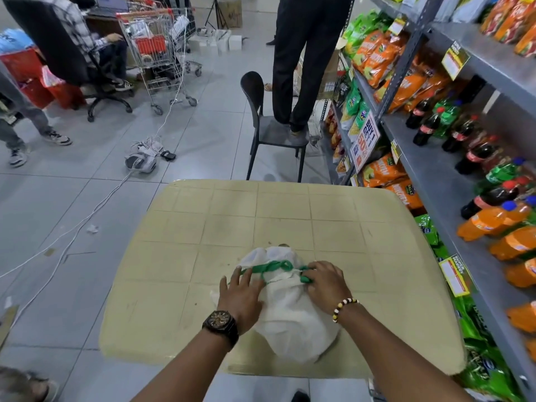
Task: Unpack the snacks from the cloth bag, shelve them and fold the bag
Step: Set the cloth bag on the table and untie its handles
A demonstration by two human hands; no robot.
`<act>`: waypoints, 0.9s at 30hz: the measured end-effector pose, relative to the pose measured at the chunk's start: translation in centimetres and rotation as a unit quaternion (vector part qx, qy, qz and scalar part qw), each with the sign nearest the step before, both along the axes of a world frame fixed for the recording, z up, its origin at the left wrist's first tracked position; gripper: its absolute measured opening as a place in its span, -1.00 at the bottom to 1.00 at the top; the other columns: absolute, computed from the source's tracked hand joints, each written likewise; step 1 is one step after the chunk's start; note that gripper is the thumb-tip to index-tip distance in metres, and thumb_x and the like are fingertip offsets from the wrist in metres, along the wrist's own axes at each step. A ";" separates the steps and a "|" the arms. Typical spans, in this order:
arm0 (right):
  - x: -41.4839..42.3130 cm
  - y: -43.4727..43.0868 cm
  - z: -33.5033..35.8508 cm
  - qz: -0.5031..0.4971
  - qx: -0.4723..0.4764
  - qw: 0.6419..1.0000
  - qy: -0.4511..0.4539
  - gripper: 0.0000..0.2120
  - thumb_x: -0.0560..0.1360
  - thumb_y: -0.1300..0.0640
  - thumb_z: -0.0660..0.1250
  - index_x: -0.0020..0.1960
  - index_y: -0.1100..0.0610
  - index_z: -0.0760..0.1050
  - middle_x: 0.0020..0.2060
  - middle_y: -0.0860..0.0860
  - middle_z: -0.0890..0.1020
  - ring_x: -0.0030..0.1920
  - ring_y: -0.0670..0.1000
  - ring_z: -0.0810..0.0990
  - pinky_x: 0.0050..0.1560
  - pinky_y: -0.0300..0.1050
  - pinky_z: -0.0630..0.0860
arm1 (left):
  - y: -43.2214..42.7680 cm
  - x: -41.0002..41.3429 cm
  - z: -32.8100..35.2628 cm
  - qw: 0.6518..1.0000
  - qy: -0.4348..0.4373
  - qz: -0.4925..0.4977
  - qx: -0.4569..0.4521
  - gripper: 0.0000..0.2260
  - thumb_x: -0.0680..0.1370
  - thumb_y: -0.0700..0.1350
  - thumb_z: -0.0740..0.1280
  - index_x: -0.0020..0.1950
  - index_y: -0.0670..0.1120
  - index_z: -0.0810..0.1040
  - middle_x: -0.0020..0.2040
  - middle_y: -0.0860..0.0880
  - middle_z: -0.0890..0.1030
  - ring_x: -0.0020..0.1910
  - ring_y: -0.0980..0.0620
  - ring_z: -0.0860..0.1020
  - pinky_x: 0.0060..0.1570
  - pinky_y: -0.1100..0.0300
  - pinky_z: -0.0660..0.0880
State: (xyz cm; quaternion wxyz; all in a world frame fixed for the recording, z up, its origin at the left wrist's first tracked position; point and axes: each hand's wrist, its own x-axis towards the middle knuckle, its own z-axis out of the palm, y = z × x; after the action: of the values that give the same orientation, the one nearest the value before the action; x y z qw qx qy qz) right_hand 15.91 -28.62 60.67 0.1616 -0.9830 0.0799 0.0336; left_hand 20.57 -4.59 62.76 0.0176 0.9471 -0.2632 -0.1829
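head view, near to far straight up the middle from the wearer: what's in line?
White cloth bag → green handles → bare far part of the table → black chair → a person's dark-trousered legs standing on it.

Hidden and cut-off parts

The cloth bag (290,314) hides its contents; the right hand (326,281) covers part of the green handles (272,266). The table (203,227) near edge sits behind both forearms. Shelf (435,175) tags are unreadably small.
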 end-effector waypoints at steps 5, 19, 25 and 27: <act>-0.8 -3.4 2.6 0.009 0.091 0.994 -0.063 -0.84 0.31 0.09 0.55 -0.12 -0.08 0.71 -0.06 -0.09 0.70 0.02 0.07 0.62 0.08 -0.01 0.55 | 1.7 -0.1 2.0 0.985 -0.104 -0.088 -0.103 -0.87 0.45 0.05 0.39 -0.03 0.19 0.68 0.31 -0.10 0.58 0.38 -0.24 0.46 0.25 -0.18 0.46; -3.8 -8.7 5.9 -0.341 0.125 0.919 -0.155 -0.80 0.47 0.08 0.46 0.03 0.17 0.67 -0.06 0.16 0.66 -0.03 0.19 0.62 -0.08 -0.10 0.47 | 8.9 -9.4 -5.3 0.940 -0.064 -0.298 -0.152 -0.88 0.32 0.13 0.43 -0.21 0.15 0.66 -0.21 0.20 0.61 -0.19 0.09 0.58 -0.09 0.12 0.58; -5.6 -4.6 3.0 -0.369 0.137 0.919 -0.021 -0.38 0.44 0.12 0.45 0.43 0.20 0.34 0.34 0.23 0.43 0.28 0.28 0.48 0.26 0.09 0.46 | 7.2 -8.5 -2.1 0.971 -0.067 -0.204 -0.110 -0.71 0.34 0.22 0.27 -0.05 0.16 0.63 -0.07 0.13 0.66 -0.13 0.05 0.65 -0.25 0.13 0.59; -6.4 -2.6 2.2 -0.352 0.155 0.923 0.012 -0.37 0.44 0.12 0.45 0.45 0.19 0.32 0.35 0.23 0.44 0.30 0.24 0.47 0.26 0.03 0.45 | 5.3 -7.3 -0.1 0.975 -0.102 -0.153 -0.129 -0.68 0.42 0.16 0.21 0.10 0.14 0.59 0.04 0.09 0.65 -0.07 0.00 0.64 -0.18 0.10 0.59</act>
State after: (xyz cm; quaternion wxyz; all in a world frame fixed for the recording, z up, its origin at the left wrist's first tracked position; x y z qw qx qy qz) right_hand 9.50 -31.18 62.90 0.3121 -0.8540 0.4162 -0.0019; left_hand 13.31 0.70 62.65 0.0842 0.8992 -0.4265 -0.0504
